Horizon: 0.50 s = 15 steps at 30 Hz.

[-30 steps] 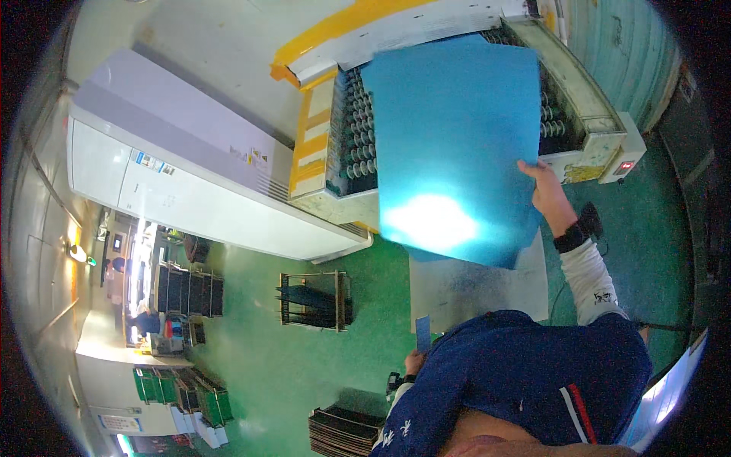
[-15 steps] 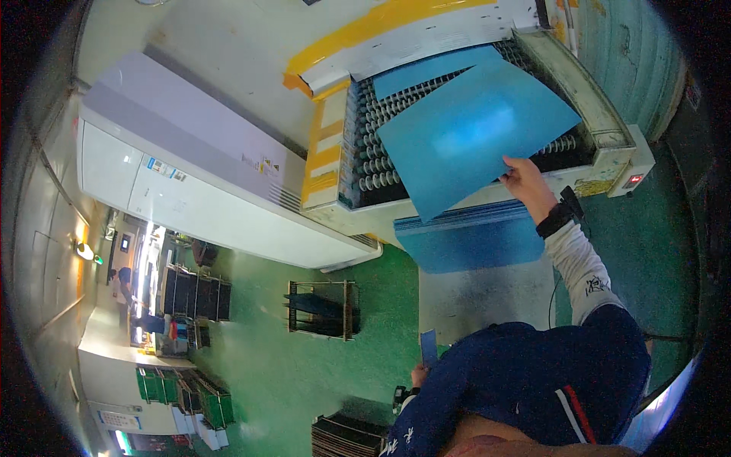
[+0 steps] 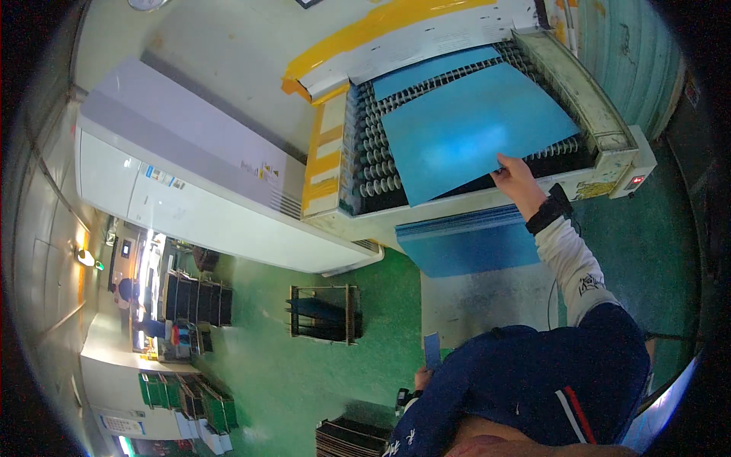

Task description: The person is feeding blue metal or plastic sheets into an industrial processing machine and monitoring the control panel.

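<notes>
The right hand [image 3: 516,177] is pinching the near corner of a thin, flat blue sheet [image 3: 472,129], holding it level over the cream roller machine [image 3: 457,206] so it lies across the rollers, while the left hand [image 3: 421,376], below that machine, is gripping a small blue card [image 3: 432,350].

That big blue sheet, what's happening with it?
A person's right hand holds the big blue sheet by its near edge as it lies flat on the rollers of a cream-coloured machine. Another blue sheet lies farther in on the rollers, and a stack of blue sheets sits below the machine's front. The left hand holds a small blue card.
</notes>
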Tool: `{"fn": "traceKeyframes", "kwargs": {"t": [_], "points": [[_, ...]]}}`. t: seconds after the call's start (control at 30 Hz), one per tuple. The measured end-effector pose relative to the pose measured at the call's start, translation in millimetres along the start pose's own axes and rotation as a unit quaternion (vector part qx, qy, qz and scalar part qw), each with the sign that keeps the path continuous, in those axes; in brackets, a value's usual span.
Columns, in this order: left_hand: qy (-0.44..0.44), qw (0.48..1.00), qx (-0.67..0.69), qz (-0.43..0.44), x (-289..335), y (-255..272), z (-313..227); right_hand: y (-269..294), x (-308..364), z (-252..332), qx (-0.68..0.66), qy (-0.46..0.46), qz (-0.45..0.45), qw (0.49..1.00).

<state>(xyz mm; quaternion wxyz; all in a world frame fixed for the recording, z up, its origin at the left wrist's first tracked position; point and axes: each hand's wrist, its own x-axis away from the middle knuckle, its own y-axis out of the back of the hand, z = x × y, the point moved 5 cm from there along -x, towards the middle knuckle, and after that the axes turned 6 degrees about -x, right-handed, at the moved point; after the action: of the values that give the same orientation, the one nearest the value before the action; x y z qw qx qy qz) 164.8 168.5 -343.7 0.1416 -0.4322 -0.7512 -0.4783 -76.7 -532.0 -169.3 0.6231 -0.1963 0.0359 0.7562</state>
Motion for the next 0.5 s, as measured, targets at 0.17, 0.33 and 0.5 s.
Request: {"fn": "traceKeyframes", "kwargs": {"t": [0.17,0.33,0.5], "points": [[0.006,0.998,-0.056,0.003,-19,-8,40,-92,23,139,-0.484,-0.327,-0.12,0.802],[-0.011,1.0,-0.011,0.015,-22,-8,28,-85,34,150,-0.418,-0.419,-0.023,0.806],[0.004,1.0,-0.011,-0.007,-18,-9,33,-93,39,166,-0.291,-0.456,0.096,0.836]]}}
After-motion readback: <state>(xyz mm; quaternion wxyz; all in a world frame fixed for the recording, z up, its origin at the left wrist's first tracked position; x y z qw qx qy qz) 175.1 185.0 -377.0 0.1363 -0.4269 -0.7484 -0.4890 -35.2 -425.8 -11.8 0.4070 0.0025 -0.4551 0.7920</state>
